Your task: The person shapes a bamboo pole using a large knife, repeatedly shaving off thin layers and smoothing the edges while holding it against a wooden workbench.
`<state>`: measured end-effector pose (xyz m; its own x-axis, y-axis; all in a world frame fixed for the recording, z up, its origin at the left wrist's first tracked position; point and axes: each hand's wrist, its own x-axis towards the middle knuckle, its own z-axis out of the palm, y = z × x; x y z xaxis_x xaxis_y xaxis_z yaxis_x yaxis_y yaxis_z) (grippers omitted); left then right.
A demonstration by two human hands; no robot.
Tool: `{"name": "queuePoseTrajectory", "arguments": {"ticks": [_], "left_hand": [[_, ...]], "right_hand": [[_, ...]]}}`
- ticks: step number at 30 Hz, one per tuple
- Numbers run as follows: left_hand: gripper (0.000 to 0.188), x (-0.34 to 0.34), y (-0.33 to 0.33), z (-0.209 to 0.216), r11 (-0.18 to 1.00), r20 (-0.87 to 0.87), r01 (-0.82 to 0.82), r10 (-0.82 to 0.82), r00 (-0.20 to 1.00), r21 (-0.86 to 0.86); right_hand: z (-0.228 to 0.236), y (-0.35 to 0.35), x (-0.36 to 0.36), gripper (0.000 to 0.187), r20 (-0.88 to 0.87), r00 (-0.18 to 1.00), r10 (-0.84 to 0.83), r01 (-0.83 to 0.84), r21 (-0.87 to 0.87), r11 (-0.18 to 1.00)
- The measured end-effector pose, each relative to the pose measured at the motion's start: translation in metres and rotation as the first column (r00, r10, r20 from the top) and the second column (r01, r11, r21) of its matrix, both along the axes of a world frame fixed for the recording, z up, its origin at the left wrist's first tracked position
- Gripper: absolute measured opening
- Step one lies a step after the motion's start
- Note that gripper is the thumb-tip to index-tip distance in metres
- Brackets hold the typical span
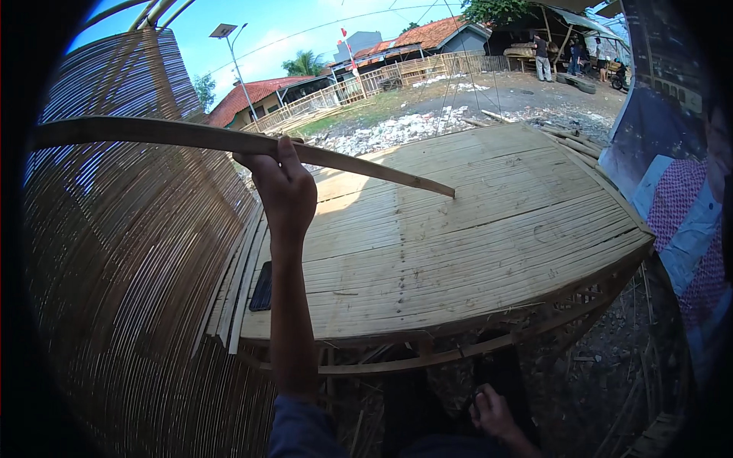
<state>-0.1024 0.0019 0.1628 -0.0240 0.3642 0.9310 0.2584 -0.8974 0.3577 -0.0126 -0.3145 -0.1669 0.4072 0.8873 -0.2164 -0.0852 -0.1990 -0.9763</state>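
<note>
Bamboo strip [179,135] raised aslant over left part of bamboo platform [496,240], far end pointing across slatted top. Left hand [284,179] pinches strip partway along, thumb on near face. Right hand [495,412] low before dark-trousered leg [502,362], fingers curled; shaded, cannot tell whether gripping anything. By judgement: platform top already covered, held strip not yet set down. More strips [235,294] lie along left edge, dark flat slab [261,288] just beside. Woven screen [130,267] stands left; fence [420,70] beyond.
</note>
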Motion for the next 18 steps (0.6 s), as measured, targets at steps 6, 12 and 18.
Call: {"name": "queuePoseTrajectory", "arguments": {"ticks": [6, 12, 18], "left_hand": [[0.027, -0.004, -0.007, 0.001, 0.999, -0.046, -0.012, 0.014, 0.999, 0.04], [0.031, -0.005, 0.012, -0.01, 0.981, 0.068, 0.164, -0.157, 0.985, -0.104], [0.031, -0.004, -0.011, -0.003, 0.953, 0.148, 0.3, -0.293, 0.945, -0.031]], "right_hand": [[-0.001, -0.005, 0.0, 0.033, 0.005, 1.0, -0.001, 0.001, 0.022, 1.0], [0.004, 0.004, 0.002, 0.028, 0.01, 1.0, 0.001, -0.001, -0.016, 1.0], [-0.016, 0.001, 0.005, 0.036, 0.125, 0.992, -0.026, 0.015, 0.087, 0.996]]}}
